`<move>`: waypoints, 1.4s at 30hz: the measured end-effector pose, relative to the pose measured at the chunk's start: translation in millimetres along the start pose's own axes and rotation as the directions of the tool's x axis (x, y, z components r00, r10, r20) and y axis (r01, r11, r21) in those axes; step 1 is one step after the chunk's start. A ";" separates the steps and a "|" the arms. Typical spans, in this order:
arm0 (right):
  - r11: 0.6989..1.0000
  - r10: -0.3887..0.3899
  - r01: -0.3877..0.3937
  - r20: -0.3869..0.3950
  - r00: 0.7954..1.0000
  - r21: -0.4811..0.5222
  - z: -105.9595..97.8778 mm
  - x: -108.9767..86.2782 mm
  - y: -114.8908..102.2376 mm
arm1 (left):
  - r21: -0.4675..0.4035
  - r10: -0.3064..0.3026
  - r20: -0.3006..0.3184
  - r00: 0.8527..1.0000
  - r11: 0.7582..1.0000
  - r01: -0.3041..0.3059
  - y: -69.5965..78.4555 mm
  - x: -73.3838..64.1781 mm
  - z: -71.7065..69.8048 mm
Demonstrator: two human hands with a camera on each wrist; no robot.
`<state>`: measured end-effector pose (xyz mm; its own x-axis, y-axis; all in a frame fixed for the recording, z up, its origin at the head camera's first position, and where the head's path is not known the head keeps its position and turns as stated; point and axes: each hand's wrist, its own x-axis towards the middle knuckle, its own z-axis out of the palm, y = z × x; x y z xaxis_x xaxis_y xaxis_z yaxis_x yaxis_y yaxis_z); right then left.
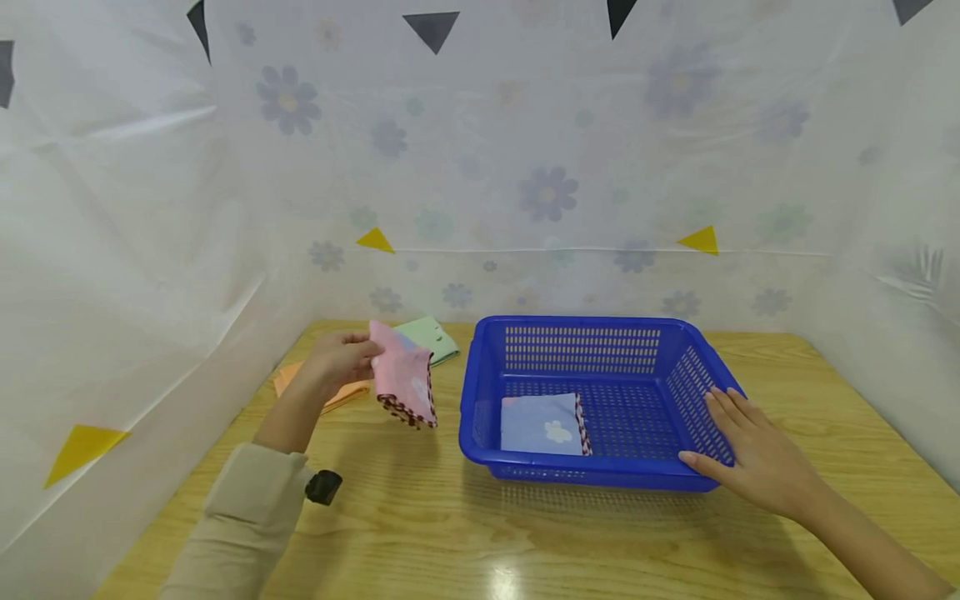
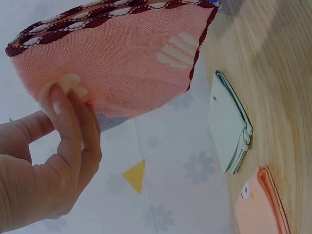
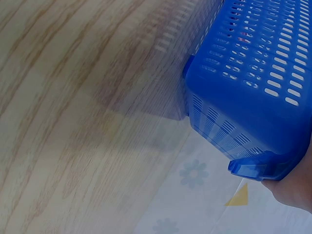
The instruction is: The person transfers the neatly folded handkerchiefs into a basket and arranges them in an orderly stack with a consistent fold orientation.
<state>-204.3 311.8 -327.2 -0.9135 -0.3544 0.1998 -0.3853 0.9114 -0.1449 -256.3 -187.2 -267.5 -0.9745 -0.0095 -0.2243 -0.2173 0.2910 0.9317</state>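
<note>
My left hand [image 1: 341, 362] pinches a folded pink towel [image 1: 405, 379] between thumb and fingers, left of the blue basket [image 1: 585, 461] and above the table. Dark red and white stitching edges this towel, and pale shapes show on its face in the left wrist view. Inside the basket, at its left, lies a folded light-blue towel [image 1: 536, 423] with a white flower and similar edging. With fingers fairly straight, my right hand [image 1: 765, 462] rests on the basket's front right corner. The right wrist view shows the basket's outer wall [image 3: 243, 87] and only part of that hand.
Behind the pink towel lie a folded green towel [image 1: 431, 336] and a folded orange towel [image 1: 345, 395] on the wooden table [image 1: 420, 533]. White flowered sheeting [image 1: 465, 167] closes in the back and sides. A black band [image 1: 323, 487] sits at the left cuff.
</note>
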 end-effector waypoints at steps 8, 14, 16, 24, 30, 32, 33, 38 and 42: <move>1.000 0.005 -0.005 0.004 1.000 -0.002 0.3 0.6 0.1 | -0.022 -0.012 0.007 1.000 1.000 0.013 11.4 -2.8 1.1; 1.000 0.006 -0.006 0.001 1.000 0.000 0.4 0.1 -0.3 | -0.009 0.035 -0.014 0.999 0.999 -0.036 15.7 -3.6 0.2; 1.000 0.005 -0.005 -0.003 1.000 -0.002 0.4 -0.2 -0.5 | -0.003 0.044 -0.021 0.999 0.999 -0.044 17.3 -4.1 -0.1; 1.000 0.007 -0.007 -0.001 1.000 0.003 0.5 -0.1 0.0 | -0.006 0.054 -0.018 0.998 0.999 -0.054 29.4 -5.2 3.6; 1.000 0.002 -0.002 -0.004 1.000 -0.008 -0.1 -0.2 0.4 | -0.023 0.067 -0.002 0.998 0.998 -0.067 36.9 -6.3 8.3; 1.000 0.001 -0.001 -0.001 1.000 -0.006 -0.2 0.0 0.2 | -0.039 0.074 0.004 0.997 0.997 -0.074 38.6 -6.5 9.8; 1.000 0.002 -0.002 0.001 1.000 -0.005 -0.2 0.2 0.1 | -0.043 0.078 0.005 0.997 0.996 -0.078 39.4 -6.6 10.5; 1.000 0.006 -0.006 0.005 1.000 0.002 -0.1 0.4 -0.1 | -0.062 0.096 -0.001 0.995 0.993 -0.096 42.9 -6.6 14.2; 1.000 0.006 -0.006 0.005 1.000 0.003 -0.2 0.3 0.0 | -0.079 0.100 -0.011 0.995 0.992 -0.100 46.5 -5.4 18.4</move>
<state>-204.6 311.8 -327.0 -0.9166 -0.3497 0.1939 -0.3798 0.9131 -0.1486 -260.1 -156.0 -228.2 -0.9918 0.0088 -0.1272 -0.1224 0.2141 0.9691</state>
